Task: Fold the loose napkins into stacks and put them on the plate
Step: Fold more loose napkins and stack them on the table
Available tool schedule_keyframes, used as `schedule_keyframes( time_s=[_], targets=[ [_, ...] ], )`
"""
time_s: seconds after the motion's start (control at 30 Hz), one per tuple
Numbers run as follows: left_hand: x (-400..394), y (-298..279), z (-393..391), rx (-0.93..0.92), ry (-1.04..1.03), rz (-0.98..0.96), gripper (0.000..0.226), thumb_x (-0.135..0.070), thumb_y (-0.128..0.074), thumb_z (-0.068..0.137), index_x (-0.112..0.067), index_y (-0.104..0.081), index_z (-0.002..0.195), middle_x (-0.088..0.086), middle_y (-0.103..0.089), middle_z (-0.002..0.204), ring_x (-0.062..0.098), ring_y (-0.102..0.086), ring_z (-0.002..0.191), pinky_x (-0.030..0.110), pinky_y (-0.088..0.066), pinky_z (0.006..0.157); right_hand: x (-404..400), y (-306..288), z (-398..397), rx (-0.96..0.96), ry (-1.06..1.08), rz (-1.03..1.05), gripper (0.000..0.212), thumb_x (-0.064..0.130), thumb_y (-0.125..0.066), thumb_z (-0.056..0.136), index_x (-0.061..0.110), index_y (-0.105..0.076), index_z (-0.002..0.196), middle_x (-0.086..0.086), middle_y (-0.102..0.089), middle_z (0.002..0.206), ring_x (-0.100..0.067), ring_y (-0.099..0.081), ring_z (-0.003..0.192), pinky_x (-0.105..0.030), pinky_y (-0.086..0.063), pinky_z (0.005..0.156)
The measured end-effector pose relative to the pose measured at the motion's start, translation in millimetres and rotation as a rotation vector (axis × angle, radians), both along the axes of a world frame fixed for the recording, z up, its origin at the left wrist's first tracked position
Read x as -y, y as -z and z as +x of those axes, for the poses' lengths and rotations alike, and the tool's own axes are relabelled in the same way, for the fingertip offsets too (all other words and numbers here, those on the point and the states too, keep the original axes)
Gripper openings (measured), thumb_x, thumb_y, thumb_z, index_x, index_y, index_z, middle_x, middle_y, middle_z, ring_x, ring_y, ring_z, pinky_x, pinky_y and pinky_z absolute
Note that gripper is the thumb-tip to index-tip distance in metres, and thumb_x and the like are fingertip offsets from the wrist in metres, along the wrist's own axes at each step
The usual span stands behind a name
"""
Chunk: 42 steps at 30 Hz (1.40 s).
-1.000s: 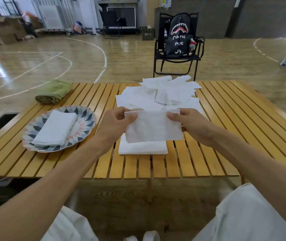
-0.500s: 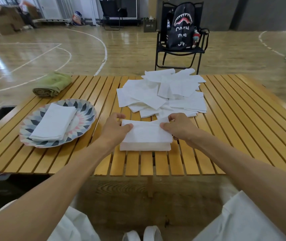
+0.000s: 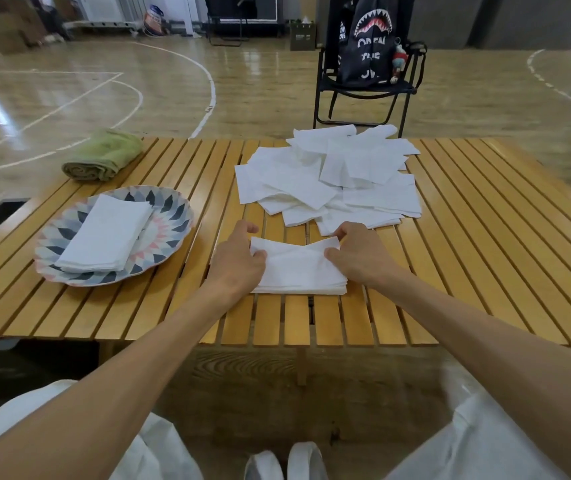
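Where a second ago it hung in the air between both hands, the folded napkin (image 3: pixel 298 252) now lies on the near stack (image 3: pixel 303 284), right of the plate (image 3: pixel 173 216); the left hand (image 3: pixel 239 259) and right hand (image 3: pixel 360 258) each keep a pinching grip on its ends. Beyond the stack on the surface (image 3: pixel 485 237), the loose napkins (image 3: pixel 325 181) wait, so another fold likely comes next
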State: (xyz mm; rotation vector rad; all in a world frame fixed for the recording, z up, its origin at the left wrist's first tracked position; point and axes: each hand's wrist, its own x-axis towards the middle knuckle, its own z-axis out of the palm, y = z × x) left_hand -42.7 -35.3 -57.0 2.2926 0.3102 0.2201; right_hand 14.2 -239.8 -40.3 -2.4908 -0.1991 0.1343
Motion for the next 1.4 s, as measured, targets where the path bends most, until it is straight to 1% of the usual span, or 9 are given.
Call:
schedule_keyframes(
  time_s=[0.2,0.5,0.57,0.63,0.73,0.83,1.0,1.23,1.4],
  targets=[
    [-2,-2,0,-0.017,0.030,0.027,0.041,-0.024,-0.056,0.097,-0.027,-0.039,0.134,-0.005,-0.054,0.096,0.008,-0.055,0.084,0.027,-0.051,0.071,7,-3,1,-0.059,-0.007,0.064,0.034,0.025,-0.064,0.092,0.017,-0.054,0.123,-0.002,-0.061,0.109,-0.018,-0.061,0.096,-0.033,-0.055,0.082],
    [2,-2,-4,-0.014,0.027,0.061,0.041,-0.018,-0.059,0.095,-0.025,-0.041,0.132,-0.001,-0.054,0.107,0.008,-0.055,0.084,0.019,-0.046,0.062,3,-1,-4,-0.037,-0.024,-0.027,0.039,0.033,-0.063,0.094,0.019,-0.051,0.129,-0.001,-0.057,0.119,-0.017,-0.055,0.099,-0.031,-0.049,0.082],
    [4,-3,-7,0.019,0.007,0.152,0.046,-0.019,-0.062,0.092,-0.023,-0.042,0.133,0.001,-0.049,0.119,0.012,-0.053,0.097,0.022,-0.046,0.076,1,-4,-9,-0.002,-0.029,-0.117,0.041,0.037,-0.060,0.094,0.019,-0.048,0.129,-0.001,-0.058,0.116,-0.019,-0.057,0.098,-0.034,-0.052,0.082],
    [6,-4,-8,0.084,-0.005,0.362,0.048,-0.023,-0.063,0.091,-0.024,-0.043,0.135,0.002,-0.042,0.132,0.018,-0.047,0.116,0.031,-0.044,0.097,0,-5,-13,0.150,-0.057,-0.307,0.044,0.042,-0.055,0.097,0.017,-0.047,0.131,-0.005,-0.057,0.119,-0.022,-0.057,0.105,-0.037,-0.051,0.087],
    [13,-2,-6,0.135,0.174,0.563,0.049,-0.032,-0.051,0.098,-0.024,-0.039,0.145,0.001,-0.033,0.153,0.020,-0.030,0.142,0.040,-0.023,0.116,-7,-1,-20,0.307,-0.196,-0.400,0.048,0.043,-0.047,0.101,0.018,-0.045,0.141,-0.007,-0.047,0.141,-0.025,-0.045,0.128,-0.040,-0.040,0.106],
    [21,8,-1,0.039,0.403,0.594,0.055,-0.043,-0.030,0.105,-0.023,-0.022,0.155,-0.001,-0.013,0.165,0.017,-0.008,0.152,0.039,-0.008,0.123,-13,6,-27,0.204,-0.359,-0.378,0.053,0.043,-0.034,0.106,0.020,-0.032,0.153,-0.005,-0.025,0.163,-0.024,-0.023,0.149,-0.043,-0.024,0.119],
    [24,24,-1,-0.135,0.442,0.633,0.060,-0.047,-0.016,0.105,-0.021,-0.006,0.158,-0.002,-0.001,0.166,0.015,0.003,0.152,0.038,-0.002,0.124,-12,21,-28,0.119,-0.412,-0.433,0.057,0.042,-0.023,0.108,0.019,-0.012,0.159,-0.001,-0.007,0.168,-0.017,-0.003,0.154,-0.037,-0.008,0.123],
    [28,12,26,0.004,0.362,0.564,0.046,-0.026,-0.034,0.103,-0.016,-0.039,0.148,0.006,-0.031,0.158,0.020,-0.026,0.146,0.041,-0.022,0.119,-6,10,-8,0.154,-0.347,-0.369,0.050,0.036,-0.031,0.107,0.018,-0.033,0.153,-0.006,-0.020,0.165,-0.022,-0.014,0.153,-0.042,-0.017,0.122],
    [38,15,64,-0.079,0.354,0.612,0.034,-0.027,-0.032,0.100,-0.016,-0.059,0.117,0.009,-0.039,0.151,0.026,-0.033,0.140,0.045,-0.029,0.114,-5,10,2,0.152,-0.311,-0.371,0.047,0.031,-0.032,0.107,0.016,-0.038,0.151,-0.006,-0.022,0.164,-0.022,-0.017,0.152,-0.039,-0.018,0.121]
  ],
)
